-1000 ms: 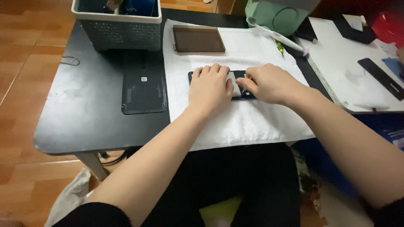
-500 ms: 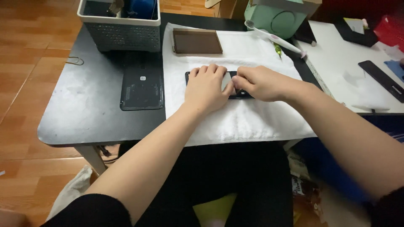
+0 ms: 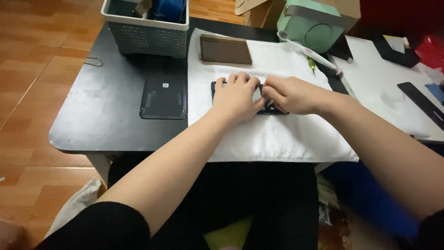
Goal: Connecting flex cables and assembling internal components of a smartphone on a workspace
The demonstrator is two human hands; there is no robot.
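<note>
Phone (image 3: 273, 110) lies flat on white cloth (image 3: 277, 139), mid desk (image 3: 92, 120), mostly hidden. Left hand (image 3: 237, 96) pressed flat on it, fingers together. Right hand (image 3: 291, 95) curled, fingertips pinched at its edge. Likely light, stiff, slippery, fragile glass; grip by long edges.

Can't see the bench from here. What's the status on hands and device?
Left hand flat on dark device. Right hand pinching at its edge. White cloth underneath, nothing blocking.

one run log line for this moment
left hand: flat on black flat device | right hand: pinching at it | under: white cloth
</note>
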